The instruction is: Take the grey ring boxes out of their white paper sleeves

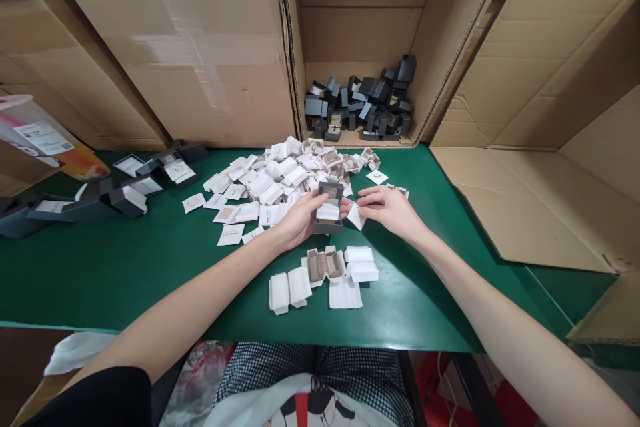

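Observation:
My left hand [299, 221] is wrapped round a small dark grey jewellery box [329, 227], its lid raised and a white insert inside. Just to the right, my right hand [397, 212] pinches a small white card [355, 217] between its fingertips, close beside the box. Behind both hands spreads a heap of white folded inserts and cards [273, 180]. Nearer to me on the green table lie a folded white insert [290, 288], a brown-sided insert [324, 265] and another white insert [361, 263] with a flat white piece [345, 295] under it.
A tall cardboard box [363, 33] at the back holds many dark jewellery boxes [357, 107]. More opened dark boxes [107, 200] stand at the left, near a colourful tub [47, 137]. An open carton [525, 207] lies on the right of the green table [165, 273].

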The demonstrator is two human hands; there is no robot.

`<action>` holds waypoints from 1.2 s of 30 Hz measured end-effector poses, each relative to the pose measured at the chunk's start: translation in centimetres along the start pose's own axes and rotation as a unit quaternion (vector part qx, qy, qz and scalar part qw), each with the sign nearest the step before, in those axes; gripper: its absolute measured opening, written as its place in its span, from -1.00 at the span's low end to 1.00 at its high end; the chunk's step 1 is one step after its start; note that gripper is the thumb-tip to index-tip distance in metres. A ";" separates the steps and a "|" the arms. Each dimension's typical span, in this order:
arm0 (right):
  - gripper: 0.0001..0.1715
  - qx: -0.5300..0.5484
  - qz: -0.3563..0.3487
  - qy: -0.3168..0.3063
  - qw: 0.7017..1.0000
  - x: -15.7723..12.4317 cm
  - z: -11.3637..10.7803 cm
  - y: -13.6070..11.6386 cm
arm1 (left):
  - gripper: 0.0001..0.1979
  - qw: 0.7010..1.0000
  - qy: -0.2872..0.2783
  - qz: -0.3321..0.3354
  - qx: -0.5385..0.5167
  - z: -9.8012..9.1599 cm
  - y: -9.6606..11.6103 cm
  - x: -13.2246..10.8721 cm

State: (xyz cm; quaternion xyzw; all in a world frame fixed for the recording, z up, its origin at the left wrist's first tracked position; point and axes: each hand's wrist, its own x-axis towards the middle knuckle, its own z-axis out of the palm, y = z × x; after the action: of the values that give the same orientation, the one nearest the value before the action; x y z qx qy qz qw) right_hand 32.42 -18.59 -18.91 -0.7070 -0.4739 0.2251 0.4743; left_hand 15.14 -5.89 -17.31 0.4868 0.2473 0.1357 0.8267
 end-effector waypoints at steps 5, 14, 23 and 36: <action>-0.88 -0.053 -0.032 -0.027 0.998 -0.2 -0.5 -0.8 | -0.54 0.999 -0.028 -0.019 -0.034 0.1 0.5 -0.2; -0.84 -0.005 -0.103 0.075 0.992 -1.0 -0.3 -2.4 | -0.60 0.997 -0.014 0.052 -0.049 -0.1 0.1 0.1; -0.88 -0.107 -0.256 0.134 0.951 -1.8 0.3 -2.9 | -0.52 0.995 -0.040 -0.022 -0.092 1.3 0.9 -1.0; -0.86 -0.047 -0.231 0.104 0.966 -1.9 1.0 -3.1 | -0.54 0.995 -0.035 -0.011 -0.095 1.5 1.0 -1.1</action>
State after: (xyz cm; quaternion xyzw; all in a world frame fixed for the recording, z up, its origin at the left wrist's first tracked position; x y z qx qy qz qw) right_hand 29.37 -19.49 -16.88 -0.6191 -0.5824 0.0124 0.5266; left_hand 15.06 -6.97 -15.55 0.4074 0.2092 0.1324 0.8790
